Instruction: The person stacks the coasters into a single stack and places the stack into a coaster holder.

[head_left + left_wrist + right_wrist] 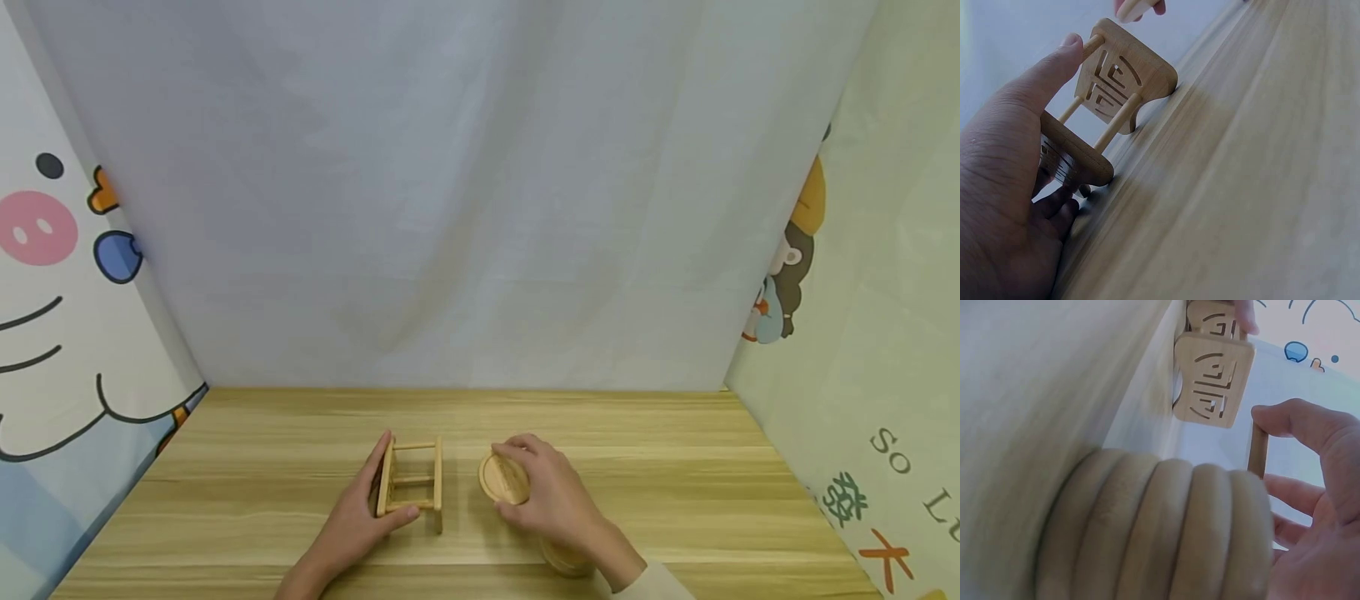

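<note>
Table [690, 467] w/ wood rack [415, 480] on it, grey cloth [465, 192] bhd, cartoon panels [885, 317] L/R.

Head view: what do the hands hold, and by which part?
Left hand: the wooden rack, by its left panel. Right hand: a round wooden coaster, by its rim.

And there it is on the pale right-hand wall cloth [892, 292]: "So" [890, 451] in dark letters, then a slanting "L" [936, 504], its neighbour sliced by the frame's edge; here's a green "發" [844, 500], and beside it an orange-red character [887, 557], hard to read.
</note>
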The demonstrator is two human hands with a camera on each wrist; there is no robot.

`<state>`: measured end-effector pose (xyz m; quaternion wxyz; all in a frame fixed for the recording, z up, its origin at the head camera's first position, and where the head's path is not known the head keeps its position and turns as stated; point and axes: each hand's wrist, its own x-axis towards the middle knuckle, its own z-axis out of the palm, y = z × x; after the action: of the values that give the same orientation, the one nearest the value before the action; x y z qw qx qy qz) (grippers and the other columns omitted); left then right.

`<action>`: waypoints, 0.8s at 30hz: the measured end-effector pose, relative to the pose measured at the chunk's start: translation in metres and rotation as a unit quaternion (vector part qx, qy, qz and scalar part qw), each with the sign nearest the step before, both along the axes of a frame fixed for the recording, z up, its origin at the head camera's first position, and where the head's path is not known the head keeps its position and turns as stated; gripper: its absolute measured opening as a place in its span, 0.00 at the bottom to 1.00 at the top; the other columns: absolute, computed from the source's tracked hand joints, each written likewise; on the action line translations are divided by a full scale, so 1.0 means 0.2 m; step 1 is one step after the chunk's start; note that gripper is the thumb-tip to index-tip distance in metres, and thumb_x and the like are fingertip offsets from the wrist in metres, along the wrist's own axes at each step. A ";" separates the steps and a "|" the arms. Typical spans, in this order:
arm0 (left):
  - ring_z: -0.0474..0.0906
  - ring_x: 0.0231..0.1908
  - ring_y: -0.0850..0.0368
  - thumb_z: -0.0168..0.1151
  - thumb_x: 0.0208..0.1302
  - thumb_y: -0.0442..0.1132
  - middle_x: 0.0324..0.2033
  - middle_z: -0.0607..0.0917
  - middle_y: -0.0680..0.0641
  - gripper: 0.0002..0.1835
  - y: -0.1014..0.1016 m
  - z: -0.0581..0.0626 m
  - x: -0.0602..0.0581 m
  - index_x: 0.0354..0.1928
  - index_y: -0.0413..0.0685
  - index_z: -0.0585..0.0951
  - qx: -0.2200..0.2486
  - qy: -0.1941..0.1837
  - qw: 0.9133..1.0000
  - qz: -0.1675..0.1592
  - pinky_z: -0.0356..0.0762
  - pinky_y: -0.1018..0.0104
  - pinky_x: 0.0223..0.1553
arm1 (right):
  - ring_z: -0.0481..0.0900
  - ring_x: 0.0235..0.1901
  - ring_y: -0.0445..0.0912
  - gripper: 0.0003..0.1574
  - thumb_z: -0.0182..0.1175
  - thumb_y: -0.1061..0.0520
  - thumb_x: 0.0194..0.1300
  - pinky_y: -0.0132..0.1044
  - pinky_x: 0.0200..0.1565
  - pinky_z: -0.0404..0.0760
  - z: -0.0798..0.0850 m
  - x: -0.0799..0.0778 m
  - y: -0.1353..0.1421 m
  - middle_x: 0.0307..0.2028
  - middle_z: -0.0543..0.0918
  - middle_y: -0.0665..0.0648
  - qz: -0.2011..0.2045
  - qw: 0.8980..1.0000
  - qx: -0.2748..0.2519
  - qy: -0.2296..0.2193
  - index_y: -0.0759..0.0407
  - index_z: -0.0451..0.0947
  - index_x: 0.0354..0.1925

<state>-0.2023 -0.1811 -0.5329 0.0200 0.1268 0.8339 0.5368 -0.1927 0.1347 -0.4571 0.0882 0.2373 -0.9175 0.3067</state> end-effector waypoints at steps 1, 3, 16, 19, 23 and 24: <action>0.52 0.85 0.30 0.79 0.71 0.53 0.90 0.49 0.41 0.61 0.00 0.00 0.00 0.92 0.68 0.45 0.001 0.000 1.000 0.000 0.57 0.23 0.79 | 0.83 0.63 0.59 0.44 0.85 0.58 0.54 0.64 0.64 0.82 0.00 0.01 0.00 0.63 0.85 0.59 0.000 1.000 0.000 0.001 0.62 0.85 0.68; 0.52 0.85 0.30 0.79 0.71 0.53 0.89 0.49 0.41 0.61 0.00 0.00 0.00 0.92 0.68 0.45 0.001 0.001 1.000 0.000 0.58 0.24 0.79 | 0.83 0.63 0.59 0.43 0.85 0.58 0.55 0.64 0.64 0.82 0.01 0.02 0.01 0.63 0.85 0.59 0.001 1.000 0.001 0.002 0.62 0.85 0.68; 0.51 0.85 0.29 0.78 0.72 0.51 0.89 0.49 0.40 0.61 0.00 0.00 0.00 0.92 0.68 0.45 0.004 -0.002 1.000 -0.002 0.57 0.24 0.79 | 0.84 0.59 0.53 0.43 0.87 0.56 0.51 0.58 0.59 0.84 0.01 0.10 0.02 0.59 0.86 0.52 -0.008 0.999 0.018 0.050 0.58 0.87 0.66; 0.52 0.85 0.30 0.78 0.72 0.51 0.89 0.49 0.40 0.61 0.00 0.00 0.00 0.92 0.69 0.45 0.004 -0.001 1.000 -0.003 0.58 0.24 0.79 | 0.84 0.59 0.52 0.44 0.87 0.56 0.50 0.58 0.60 0.84 0.00 0.12 0.03 0.60 0.86 0.51 -0.013 0.999 0.012 0.051 0.57 0.87 0.66; 0.52 0.85 0.30 0.79 0.71 0.52 0.89 0.49 0.40 0.61 0.00 0.00 0.00 0.92 0.69 0.45 0.006 0.001 1.000 -0.004 0.58 0.25 0.79 | 0.83 0.61 0.51 0.44 0.87 0.56 0.50 0.57 0.59 0.85 0.00 0.14 0.06 0.61 0.85 0.49 -0.026 0.998 0.011 0.047 0.56 0.87 0.67; 0.52 0.85 0.30 0.79 0.71 0.52 0.89 0.49 0.40 0.61 0.00 0.00 0.00 0.92 0.68 0.45 0.006 0.001 1.000 -0.003 0.58 0.25 0.79 | 0.83 0.61 0.52 0.44 0.87 0.56 0.50 0.57 0.59 0.85 0.00 0.15 0.06 0.61 0.85 0.49 -0.028 0.998 0.012 0.047 0.55 0.87 0.67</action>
<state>-0.2026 -0.1814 -0.5324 0.0199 0.1305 0.8301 0.5418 -0.1632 0.1473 -0.4572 0.1367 0.2265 -0.9225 0.2812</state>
